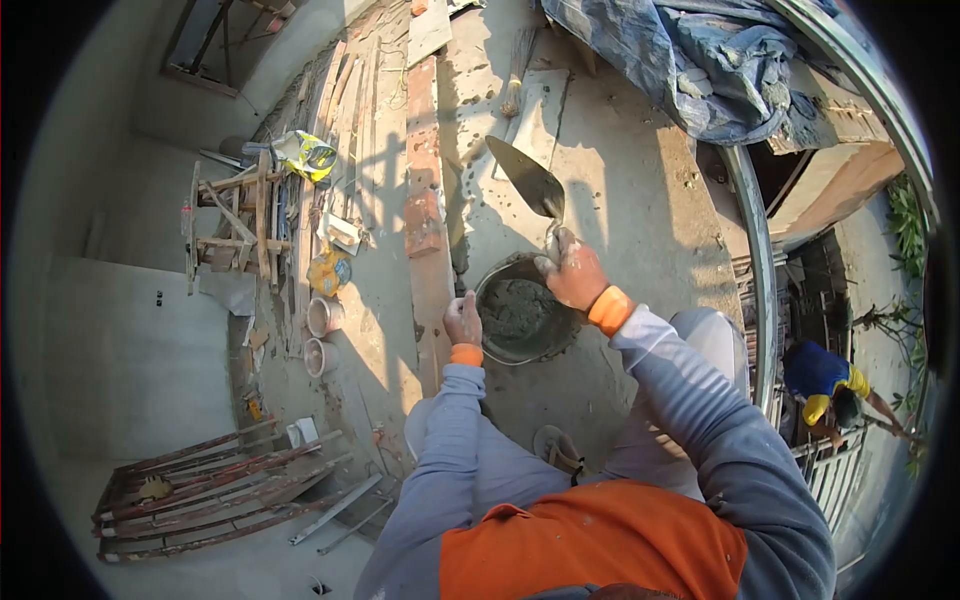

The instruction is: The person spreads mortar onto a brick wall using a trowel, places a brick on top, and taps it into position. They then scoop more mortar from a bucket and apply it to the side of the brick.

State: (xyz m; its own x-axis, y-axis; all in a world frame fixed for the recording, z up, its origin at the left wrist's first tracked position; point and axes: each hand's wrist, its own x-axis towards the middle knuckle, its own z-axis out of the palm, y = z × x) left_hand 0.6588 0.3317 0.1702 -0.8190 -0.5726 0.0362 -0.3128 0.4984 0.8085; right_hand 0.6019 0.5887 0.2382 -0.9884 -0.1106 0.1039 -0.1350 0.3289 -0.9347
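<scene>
My right hand (578, 272) is wrapped round the handle of a pointed trowel (530, 178), its blade raised beyond the bucket and angled up to the left. Below the trowel stands a round bucket (556, 345) with wet grey mortar (516, 308) inside. At the bucket's left side, my left hand (462, 320) is closed beside the low brick wall (430, 310). Whatever its fingers hold, if anything, is hidden. A single brick (422, 222) sits on the wall ahead of that hand.
Two small tubs (321, 357), a yellow bag (305, 155) and timber strips (335, 95) lie left of the wall. A blue tarp (690, 70) hangs at the upper right, near a metal post (752, 260). Another person (822, 370) bends low at the far right.
</scene>
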